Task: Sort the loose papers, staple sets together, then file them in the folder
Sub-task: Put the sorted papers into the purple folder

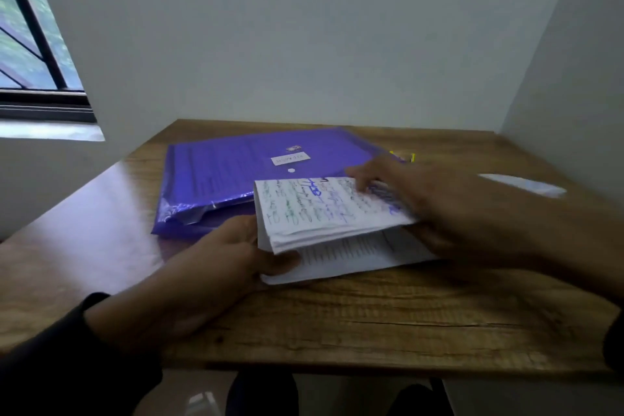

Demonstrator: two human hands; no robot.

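Paper stack (324,213) on worktop (337,314), just in front of purple folder (243,172). Left hand (236,246) grips the stack's near-left corner, likely to steady it. Right hand (422,199) lies over the top sheets, fingers spread, blurred; probably squaring or lifting them.

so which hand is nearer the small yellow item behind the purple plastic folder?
Right. The right hand lies on the handwritten paper stack, just before the yellow item; the left hand grips the stack's left edge.

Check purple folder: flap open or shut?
Shut, it seems: the purple folder lies flat on the table, flap down at its white snap button.
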